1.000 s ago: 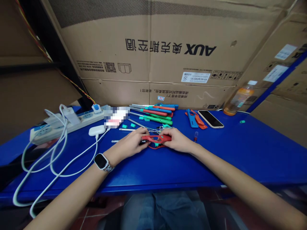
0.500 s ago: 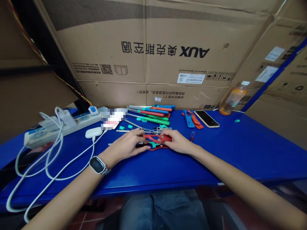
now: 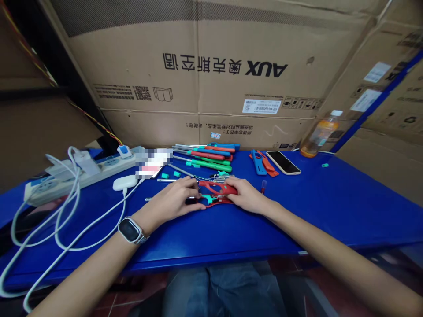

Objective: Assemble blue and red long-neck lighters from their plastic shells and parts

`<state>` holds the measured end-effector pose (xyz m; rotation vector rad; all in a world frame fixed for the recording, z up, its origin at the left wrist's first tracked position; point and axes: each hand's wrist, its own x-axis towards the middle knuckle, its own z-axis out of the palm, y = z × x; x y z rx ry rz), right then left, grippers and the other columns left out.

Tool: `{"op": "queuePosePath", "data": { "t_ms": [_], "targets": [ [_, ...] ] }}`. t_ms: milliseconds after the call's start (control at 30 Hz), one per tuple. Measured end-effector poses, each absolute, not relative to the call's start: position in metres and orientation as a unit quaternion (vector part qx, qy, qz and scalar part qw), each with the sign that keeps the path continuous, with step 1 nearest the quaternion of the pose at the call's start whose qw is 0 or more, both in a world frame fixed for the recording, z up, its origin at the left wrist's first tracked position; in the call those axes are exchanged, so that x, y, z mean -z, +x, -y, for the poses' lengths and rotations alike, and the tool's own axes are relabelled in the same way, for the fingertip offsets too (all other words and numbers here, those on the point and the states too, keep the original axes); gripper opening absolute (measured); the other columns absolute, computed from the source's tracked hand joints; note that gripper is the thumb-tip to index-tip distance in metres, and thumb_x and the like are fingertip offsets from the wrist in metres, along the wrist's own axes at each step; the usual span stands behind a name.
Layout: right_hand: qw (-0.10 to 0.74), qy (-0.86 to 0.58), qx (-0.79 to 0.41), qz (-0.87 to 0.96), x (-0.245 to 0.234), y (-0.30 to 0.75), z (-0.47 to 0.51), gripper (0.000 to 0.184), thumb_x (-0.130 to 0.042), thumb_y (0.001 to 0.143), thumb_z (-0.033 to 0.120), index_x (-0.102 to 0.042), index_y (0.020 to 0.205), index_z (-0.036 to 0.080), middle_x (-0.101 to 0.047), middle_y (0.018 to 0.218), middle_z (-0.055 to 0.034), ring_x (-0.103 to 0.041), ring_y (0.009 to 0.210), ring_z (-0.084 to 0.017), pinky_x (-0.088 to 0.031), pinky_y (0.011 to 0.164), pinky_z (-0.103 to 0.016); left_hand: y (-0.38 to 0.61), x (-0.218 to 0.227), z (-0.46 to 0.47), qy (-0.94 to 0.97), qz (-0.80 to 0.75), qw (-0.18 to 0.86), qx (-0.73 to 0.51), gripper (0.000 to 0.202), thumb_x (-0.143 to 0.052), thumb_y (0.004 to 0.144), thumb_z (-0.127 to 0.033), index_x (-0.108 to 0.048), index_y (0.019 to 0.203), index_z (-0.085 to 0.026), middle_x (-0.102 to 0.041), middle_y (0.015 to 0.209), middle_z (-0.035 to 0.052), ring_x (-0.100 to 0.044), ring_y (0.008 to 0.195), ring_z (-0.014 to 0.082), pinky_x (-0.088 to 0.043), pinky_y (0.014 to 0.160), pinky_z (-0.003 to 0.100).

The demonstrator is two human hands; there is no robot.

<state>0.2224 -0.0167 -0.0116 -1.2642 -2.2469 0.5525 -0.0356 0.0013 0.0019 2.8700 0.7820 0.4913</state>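
Two red lighter shell halves lie between my hands. My right hand (image 3: 249,196) grips the right end of the upper red shell half (image 3: 216,188). My left hand (image 3: 176,197) has its thumb and fingers closed on the left end of the red parts, by a dark rod. Below, the lower red shell half (image 3: 223,201) holds a teal trigger (image 3: 209,200) and small inner parts, partly hidden by my fingers. Just behind lie a metal tube (image 3: 167,180) and loose parts with thin wires. A small screwdriver (image 3: 263,186) is right of my right hand.
Several long-nosed lighters (image 3: 211,163) are piled behind my hands, with teal caps (image 3: 165,175) nearby. Blue (image 3: 258,164) and orange (image 3: 269,167) shells lie by a phone (image 3: 283,162). A bottle (image 3: 319,134) stands at right; a power strip (image 3: 99,169) and white cables (image 3: 99,242) are at left.
The view has shifted slightly, so the scene sits a little further left. Both hands remain on the red shell halves, which look a little further apart on the right.
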Motion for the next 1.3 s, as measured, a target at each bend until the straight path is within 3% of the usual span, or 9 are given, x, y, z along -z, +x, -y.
{"op": "queuePosePath", "data": {
  "t_ms": [267, 367, 500, 567, 667, 767, 900, 1033, 1300],
  "targets": [
    [0.239, -0.482, -0.199, 0.819, 0.015, 0.223, 0.016, 0.01, -0.056, 0.079, 0.009, -0.059, 0.081, 0.019, -0.063, 0.084, -0.0021, -0.058, 0.076, -0.018, -0.042, 0.072, -0.03, -0.035, 0.0, -0.002, 0.944, -0.269, 0.063, -0.178, 0.029, -0.068, 0.086, -0.045, -0.073, 0.086, -0.016, -0.063, 0.09, 0.0068, -0.059, 0.089, 0.0228, -0.048, 0.08, 0.033],
    [0.247, -0.481, -0.196, 0.818, 0.014, 0.225, 0.017, 0.009, -0.058, 0.084, 0.016, -0.061, 0.091, 0.02, -0.066, 0.09, -0.0025, -0.062, 0.083, -0.02, -0.045, 0.076, -0.032, -0.034, 0.001, -0.002, 0.939, -0.275, 0.077, -0.192, 0.029, -0.069, 0.086, -0.045, -0.072, 0.084, -0.016, -0.063, 0.091, 0.0064, -0.06, 0.089, 0.0223, -0.049, 0.079, 0.033],
    [0.261, -0.459, -0.188, 0.828, 0.008, 0.228, 0.023, 0.04, -0.065, 0.087, 0.043, -0.055, 0.12, 0.023, -0.065, 0.113, -0.0076, -0.063, 0.101, -0.025, -0.048, 0.086, -0.039, -0.034, 0.002, -0.002, 0.937, -0.278, 0.087, -0.195, 0.031, -0.068, 0.085, -0.047, -0.071, 0.084, -0.016, -0.063, 0.09, 0.0061, -0.06, 0.088, 0.0218, -0.049, 0.08, 0.033],
    [0.261, -0.45, -0.193, 0.832, 0.003, 0.229, 0.026, 0.048, -0.061, 0.089, 0.049, -0.048, 0.127, 0.023, -0.062, 0.12, -0.0094, -0.062, 0.104, -0.026, -0.048, 0.088, -0.041, -0.034, 0.002, -0.001, 0.936, -0.282, 0.093, -0.191, 0.03, -0.069, 0.085, -0.046, -0.071, 0.084, -0.016, -0.062, 0.089, 0.0061, -0.06, 0.088, 0.0216, -0.05, 0.079, 0.032],
    [0.269, -0.436, -0.196, 0.836, -0.004, 0.23, 0.03, 0.038, -0.053, 0.095, 0.046, -0.047, 0.125, 0.023, -0.061, 0.119, -0.0092, -0.062, 0.1, -0.023, -0.049, 0.087, -0.04, -0.033, 0.002, 0.0, 0.93, -0.293, 0.106, -0.195, 0.029, -0.072, 0.083, -0.045, -0.071, 0.086, -0.016, -0.063, 0.094, 0.0068, -0.06, 0.093, 0.023, -0.049, 0.083, 0.034],
    [0.285, -0.406, -0.185, 0.848, -0.006, 0.23, 0.03, 0.03, -0.059, 0.093, 0.042, -0.054, 0.116, 0.023, -0.063, 0.111, -0.0074, -0.062, 0.097, -0.022, -0.05, 0.084, -0.037, -0.034, 0.003, 0.001, 0.917, -0.317, 0.138, -0.198, 0.027, -0.073, 0.082, -0.045, -0.071, 0.087, -0.018, -0.063, 0.101, 0.0069, -0.06, 0.095, 0.0234, -0.049, 0.085, 0.036],
    [0.304, -0.373, -0.166, 0.861, -0.003, 0.231, 0.028, 0.024, -0.066, 0.089, 0.038, -0.06, 0.104, 0.021, -0.063, 0.103, -0.0066, -0.062, 0.095, -0.021, -0.05, 0.084, -0.036, -0.035, 0.003, -0.002, 0.902, -0.339, 0.192, -0.188, 0.027, -0.073, 0.081, -0.045, -0.072, 0.087, -0.019, -0.061, 0.096, 0.0052, -0.059, 0.093, 0.0224, -0.049, 0.081, 0.034],
    [0.298, -0.361, -0.161, 0.869, 0.002, 0.233, 0.026, 0.024, -0.071, 0.085, 0.035, -0.062, 0.103, 0.021, -0.064, 0.103, -0.006, -0.061, 0.095, -0.021, -0.048, 0.086, -0.038, -0.035, 0.0, -0.004, 0.895, -0.336, 0.221, -0.195, 0.027, -0.074, 0.081, -0.043, -0.071, 0.093, -0.019, -0.06, 0.092, 0.003, -0.058, 0.086, 0.0202, -0.047, 0.077, 0.031],
    [0.252, -0.367, -0.152, 0.882, 0.005, 0.226, 0.023, 0.027, -0.074, 0.083, 0.037, -0.065, 0.103, 0.021, -0.065, 0.101, -0.0059, -0.059, 0.097, -0.023, -0.046, 0.089, -0.041, -0.033, -0.004, -0.001, 0.881, -0.353, 0.245, -0.197, 0.028, -0.075, 0.078, -0.043, -0.068, 0.084, -0.017, -0.06, 0.083, 0.0007, -0.056, 0.077, 0.0173, -0.043, 0.071, 0.029]
  ]
}}
